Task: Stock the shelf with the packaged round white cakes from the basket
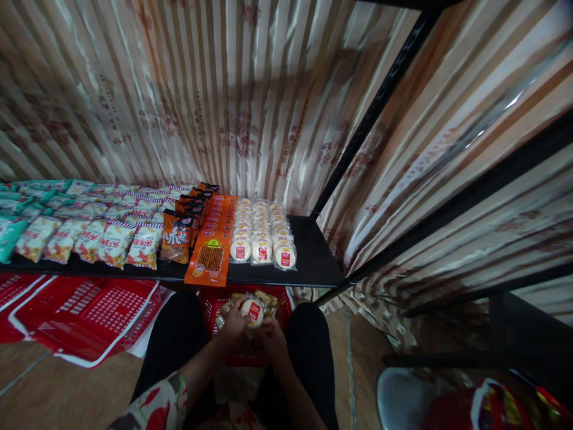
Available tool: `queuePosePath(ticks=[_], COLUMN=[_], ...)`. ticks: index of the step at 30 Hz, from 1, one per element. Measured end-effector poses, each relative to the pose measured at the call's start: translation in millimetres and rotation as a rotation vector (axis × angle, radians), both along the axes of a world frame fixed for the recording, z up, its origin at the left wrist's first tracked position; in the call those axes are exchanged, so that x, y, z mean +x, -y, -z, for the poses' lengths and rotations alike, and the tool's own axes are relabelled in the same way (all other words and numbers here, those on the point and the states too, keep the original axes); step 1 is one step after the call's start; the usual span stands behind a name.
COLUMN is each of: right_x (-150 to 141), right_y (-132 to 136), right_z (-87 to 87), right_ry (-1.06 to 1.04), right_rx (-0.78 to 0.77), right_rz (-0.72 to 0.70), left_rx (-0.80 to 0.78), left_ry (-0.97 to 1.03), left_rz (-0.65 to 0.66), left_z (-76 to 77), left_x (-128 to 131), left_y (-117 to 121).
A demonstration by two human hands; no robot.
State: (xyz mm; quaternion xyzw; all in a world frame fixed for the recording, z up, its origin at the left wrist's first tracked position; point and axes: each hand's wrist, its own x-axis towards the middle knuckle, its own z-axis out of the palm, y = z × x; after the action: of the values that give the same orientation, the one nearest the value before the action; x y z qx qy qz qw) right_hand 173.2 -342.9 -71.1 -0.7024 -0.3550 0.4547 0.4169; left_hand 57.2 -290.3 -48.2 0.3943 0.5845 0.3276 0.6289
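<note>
My left hand (234, 326) grips a round pale cake in a clear wrapper with a red and white label (253, 313). My right hand (271, 339) is closed at the lower right edge of the same wrapper. Both hands are over a red basket (286, 301) between my knees, which holds more wrapped snacks (267, 300). Ahead on the black shelf (313, 251), matching wrapped cakes (262, 251) lie in three rows. Left of them, a long orange snack packet (210, 251) hangs a little over the shelf's front edge.
Further left on the shelf are orange-black bags (175, 237), white and orange bags (142, 245) and teal bags (9, 239). Red baskets (102, 304) sit below the shelf. Black posts (376, 113) rise at the right. A grey-white container (403, 397) stands lower right.
</note>
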Motion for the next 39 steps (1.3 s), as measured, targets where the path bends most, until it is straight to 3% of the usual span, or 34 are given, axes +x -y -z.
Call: queuePosePath(ticks=[5, 9, 11, 14, 17, 25, 30, 39], right_x=[0.6, -0.5, -0.7, -0.2, 0.8, 5.4, 12.4, 18.0], right_y=[1.7, -1.0, -3.0, -5.5, -6.7, -6.9, -8.7, -11.2], right_z=[-8.5, -19.3, -22.5, -25.5, -28.4, -32.3, -34.8, -42.1], right_ry=[0.387, 0.653, 0.722, 0.782, 0.804, 0.732, 0.627, 0.315], right_rx=[-0.036, 0.050, 0.144, 0.256, 0.314, 0.333, 0.247, 0.192], right_rz=[-0.207, -0.243, -0.249, -0.279, -0.327, -0.456, -0.511, -0.405], left_rx=[0.047, 0.105, 0.143, 0.331, 0.464, 0.386, 0.349, 0.388], left_ry=[-0.173, -0.265, -0.316, -0.323, -0.297, -0.409, -0.450, -0.480], left_rz=[0.129, 0.333, 0.434, 0.623, 0.786, 0.761, 0.707, 0.617], left_z=[3.2, 7.2, 8.9, 8.9, 0.9, -36.1, -35.4, -31.8], left_x=[-5.3, -12.0, -15.1, -16.9, -15.2, -15.3, -18.2, -21.4], left_y=[-1.8, -2.3, -1.4, -0.6, -1.0, -1.7, -7.0, -17.2])
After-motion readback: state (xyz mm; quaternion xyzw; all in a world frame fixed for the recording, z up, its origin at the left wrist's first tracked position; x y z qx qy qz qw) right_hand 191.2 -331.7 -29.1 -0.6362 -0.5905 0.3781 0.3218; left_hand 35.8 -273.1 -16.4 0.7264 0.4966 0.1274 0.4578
